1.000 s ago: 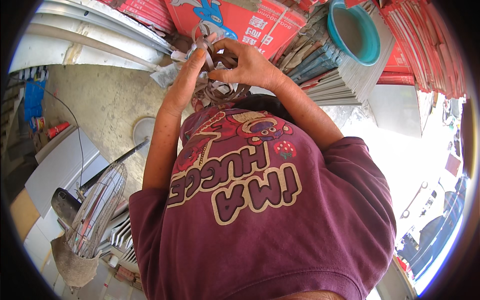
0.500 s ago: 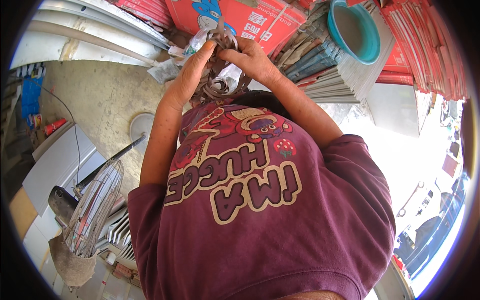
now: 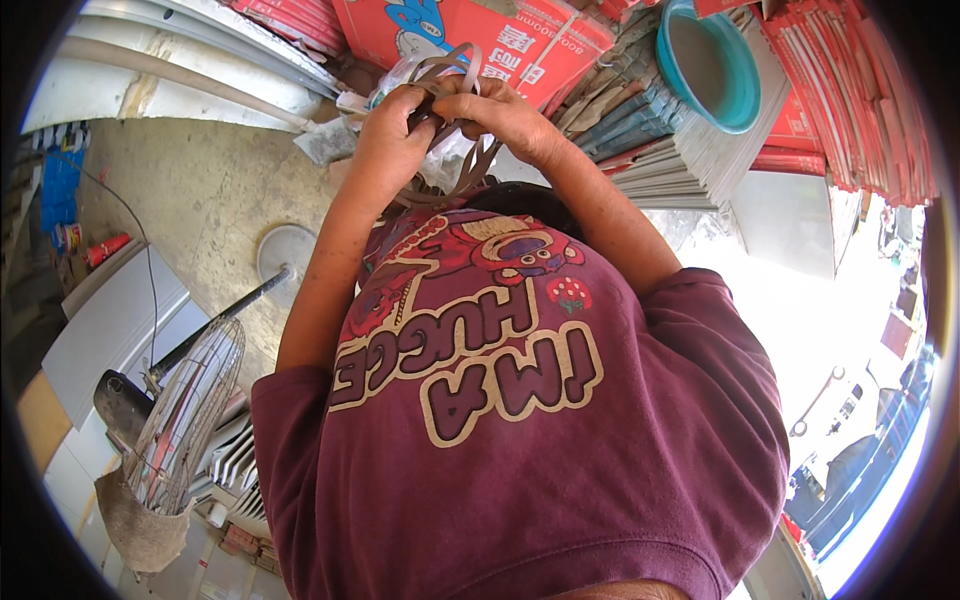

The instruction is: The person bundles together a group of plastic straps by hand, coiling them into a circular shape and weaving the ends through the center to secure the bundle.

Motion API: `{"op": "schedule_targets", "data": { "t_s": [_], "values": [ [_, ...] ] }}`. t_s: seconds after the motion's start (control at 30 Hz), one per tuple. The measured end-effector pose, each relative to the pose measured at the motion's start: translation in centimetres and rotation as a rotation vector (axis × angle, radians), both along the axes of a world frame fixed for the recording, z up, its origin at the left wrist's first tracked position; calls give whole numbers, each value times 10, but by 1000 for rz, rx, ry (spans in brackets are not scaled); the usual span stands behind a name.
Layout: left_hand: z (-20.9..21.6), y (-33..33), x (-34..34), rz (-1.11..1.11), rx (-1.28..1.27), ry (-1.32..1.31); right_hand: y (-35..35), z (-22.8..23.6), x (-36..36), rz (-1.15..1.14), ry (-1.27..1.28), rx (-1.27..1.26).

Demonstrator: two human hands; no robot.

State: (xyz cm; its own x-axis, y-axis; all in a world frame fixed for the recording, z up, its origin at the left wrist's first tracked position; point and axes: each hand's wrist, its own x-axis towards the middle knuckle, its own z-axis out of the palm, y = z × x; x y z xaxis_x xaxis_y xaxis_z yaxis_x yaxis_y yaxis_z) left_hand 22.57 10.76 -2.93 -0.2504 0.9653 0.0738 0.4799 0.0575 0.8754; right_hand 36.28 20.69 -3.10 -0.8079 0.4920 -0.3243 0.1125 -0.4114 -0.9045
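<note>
Left hand [image 3: 392, 138] and right hand [image 3: 512, 120] — fingers [image 3: 456, 104] pinching looped brown strips [image 3: 479, 166] — apparently together.

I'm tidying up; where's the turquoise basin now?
It's in the head view's upper right, between the printed red carton and the red stack farther right.

L fisheye cam, head-worn | faces dwn, wide | shirt [image 3: 640, 450] v. close | flr [image 3: 210, 190] farther

A teal basin [image 3: 743, 108] stands near red cartons [image 3: 850, 95], with a wire-caged fan [image 3: 187, 425] at left.
</note>
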Motion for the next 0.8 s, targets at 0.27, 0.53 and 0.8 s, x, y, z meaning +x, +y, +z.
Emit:
{"op": "schedule_targets", "data": {
  "t_s": [0.27, 0.53, 0.8],
  "values": [
    [6, -2, 3, 155, 113, 114, 4, -3, 0, 38, 93, 46],
    [8, -2, 9, 288, 231, 10, 11, 4, 2, 29, 111, -2],
    [-1, -10, 5, 296, 380, -536, 16, -2, 4, -115, 199, -4]
  ]
}}
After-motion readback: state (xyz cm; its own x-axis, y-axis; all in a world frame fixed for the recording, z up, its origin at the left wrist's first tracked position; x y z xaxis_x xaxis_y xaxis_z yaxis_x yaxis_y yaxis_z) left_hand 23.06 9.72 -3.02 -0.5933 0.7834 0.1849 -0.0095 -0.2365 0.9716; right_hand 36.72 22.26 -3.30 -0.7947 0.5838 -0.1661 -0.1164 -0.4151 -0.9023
